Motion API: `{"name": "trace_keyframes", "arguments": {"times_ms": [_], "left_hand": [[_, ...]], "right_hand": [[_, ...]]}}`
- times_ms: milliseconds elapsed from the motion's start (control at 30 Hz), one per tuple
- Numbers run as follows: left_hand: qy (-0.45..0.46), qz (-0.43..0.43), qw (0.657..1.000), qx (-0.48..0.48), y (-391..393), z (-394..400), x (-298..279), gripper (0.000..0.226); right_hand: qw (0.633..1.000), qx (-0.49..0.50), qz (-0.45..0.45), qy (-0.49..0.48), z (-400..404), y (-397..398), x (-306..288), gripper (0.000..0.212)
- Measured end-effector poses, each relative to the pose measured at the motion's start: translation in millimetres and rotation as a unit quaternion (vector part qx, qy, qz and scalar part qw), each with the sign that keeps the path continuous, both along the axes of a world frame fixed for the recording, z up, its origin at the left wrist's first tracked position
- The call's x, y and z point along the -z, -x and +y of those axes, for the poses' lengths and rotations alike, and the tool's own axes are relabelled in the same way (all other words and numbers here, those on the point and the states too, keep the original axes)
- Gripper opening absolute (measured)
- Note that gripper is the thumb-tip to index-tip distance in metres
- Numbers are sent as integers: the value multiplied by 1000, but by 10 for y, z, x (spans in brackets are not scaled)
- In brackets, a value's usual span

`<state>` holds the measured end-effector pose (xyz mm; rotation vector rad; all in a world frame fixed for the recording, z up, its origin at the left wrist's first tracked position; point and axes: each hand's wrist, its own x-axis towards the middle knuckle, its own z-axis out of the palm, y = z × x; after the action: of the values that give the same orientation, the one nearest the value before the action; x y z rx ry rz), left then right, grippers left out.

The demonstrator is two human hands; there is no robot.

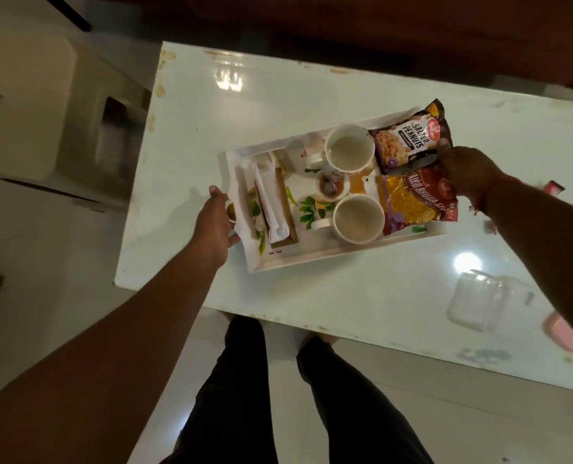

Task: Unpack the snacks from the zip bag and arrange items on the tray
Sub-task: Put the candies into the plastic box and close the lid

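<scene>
Standing over the white table (311,296), you have both arms stretched out to the white tray (328,254) that sits near its middle. Your left hand (216,222) grasps the tray's short end at nine o'clock, fingers curled around the rim. Your right hand (469,172) rests at three o'clock, on the seam where two snack packets meet; whether it pinches either packet or only presses on them cannot be told. The salted peanuts packet (412,139) lies at the tray's two o'clock corner, its top edge jutting past the rim. Just below it, at four o'clock, lies the yellow-and-red bhujia packet (412,202), touching the peanuts packet. Two empty white mugs (348,147) stand beside the packets, one at twelve, the other (358,217) at five, with a small dish (333,187) between them. A wrapped white spoon (273,202) on a brown strip lies towards nine o'clock. The clear zip bag (479,301) lies flat on the table at four o'clock, well apart from the tray.
</scene>
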<state>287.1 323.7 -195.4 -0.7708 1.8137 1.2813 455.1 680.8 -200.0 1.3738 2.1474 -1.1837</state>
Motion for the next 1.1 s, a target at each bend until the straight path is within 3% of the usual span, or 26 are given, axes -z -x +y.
{"name": "trace_keyframes", "arguments": {"times_ms": [167, 433, 600, 1100], "left_hand": [[14, -2, 1000, 4, -20, 60, -34, 59], [35, 15, 997, 66, 191, 250, -90, 63], [33, 29, 994, 101, 292, 342, -110, 60], [25, 35, 984, 174, 487, 426, -106, 61]], "right_hand": [[997, 76, 6, 27, -85, -42, -7, 81], [987, 154, 24, 42, -228, -347, 44, 81], [981, 186, 40, 44, -364, -533, 72, 73], [970, 236, 25, 42, -549, -637, 96, 80]]}}
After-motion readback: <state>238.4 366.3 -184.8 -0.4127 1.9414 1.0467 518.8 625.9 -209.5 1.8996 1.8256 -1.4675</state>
